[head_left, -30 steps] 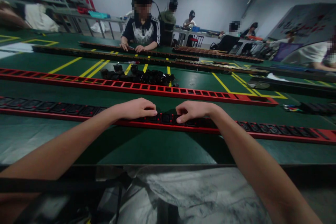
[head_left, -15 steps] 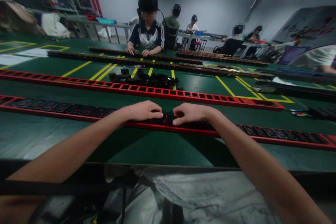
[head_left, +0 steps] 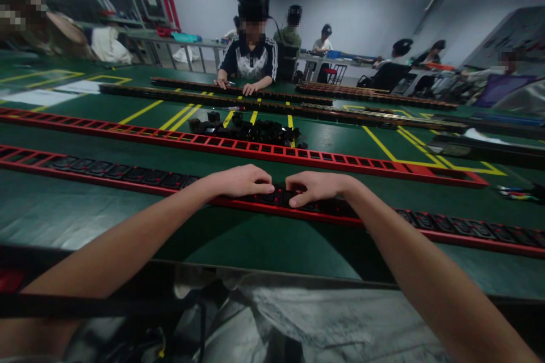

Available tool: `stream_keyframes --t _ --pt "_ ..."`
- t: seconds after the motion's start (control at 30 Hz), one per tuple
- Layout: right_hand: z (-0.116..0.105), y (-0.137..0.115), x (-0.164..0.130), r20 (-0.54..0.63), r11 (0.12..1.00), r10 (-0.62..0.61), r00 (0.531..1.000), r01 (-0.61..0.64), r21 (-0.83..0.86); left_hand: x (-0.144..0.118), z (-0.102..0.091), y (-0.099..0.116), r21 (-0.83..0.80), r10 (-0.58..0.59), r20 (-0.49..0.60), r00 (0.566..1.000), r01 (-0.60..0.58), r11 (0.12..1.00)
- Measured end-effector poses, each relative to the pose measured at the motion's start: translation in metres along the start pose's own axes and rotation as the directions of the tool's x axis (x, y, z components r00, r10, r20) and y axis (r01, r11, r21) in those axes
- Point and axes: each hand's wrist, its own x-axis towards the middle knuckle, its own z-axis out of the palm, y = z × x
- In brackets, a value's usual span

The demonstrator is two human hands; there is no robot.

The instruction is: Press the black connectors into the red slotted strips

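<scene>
Both the left hand and right hand press curled fingers onto the near red strip; loose black sockets lie beyond the second strip, toward the table's far edge.

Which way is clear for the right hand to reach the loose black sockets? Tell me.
Probably straight ahead: the right hand rests on the near strip, and only the flat empty strip lies before the sockets.

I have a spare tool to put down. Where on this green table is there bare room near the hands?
Bare green mat lies between the near red strip and the table's front edge, left of the left hand and right of the right hand. A narrower bare lane runs between the two red strips. The pile of black parts crowds the area beyond the far red strip.
</scene>
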Motion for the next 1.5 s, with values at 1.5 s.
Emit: stream_keyframes --t 1.5 --pt "0.0048 0.001 0.003 -0.037 0.999 -0.029 0.999 0.029 -0.014 0.0006 0.0004 -0.0005 0.017 -0.021 0.013 1.0 0.02 1.0"
